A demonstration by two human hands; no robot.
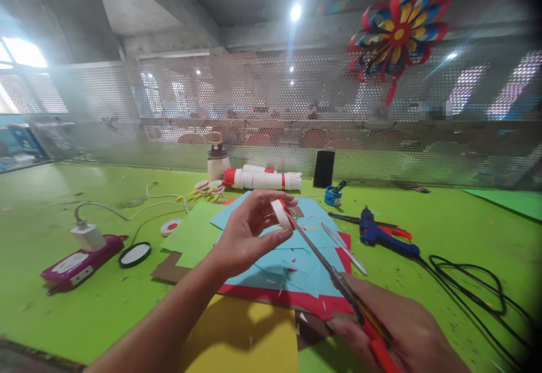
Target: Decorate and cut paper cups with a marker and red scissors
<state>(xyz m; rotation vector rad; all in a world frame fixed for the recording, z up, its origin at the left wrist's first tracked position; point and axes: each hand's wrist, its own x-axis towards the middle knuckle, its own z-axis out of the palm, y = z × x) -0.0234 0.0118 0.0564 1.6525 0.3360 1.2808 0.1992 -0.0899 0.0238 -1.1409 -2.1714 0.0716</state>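
In the middle of the head view, my left hand pinches a small white and red paper ring between thumb and fingers, raised above the paper. My right hand grips a pair of scissors with red handles. Its long blades point up and left, and the tips reach the ring's red edge; I cannot tell if they are cutting into it. Below lie light blue paper sheets scattered with small scraps, over red paper. A yellow sheet is nearest me. A silver pen-like tool rests right of the ring.
On the right lies a blue glue gun with a looped black cable. The left side holds a purple power strip and a black-rimmed disc. Farther back are white rolls, a spray bottle and a blue tin.
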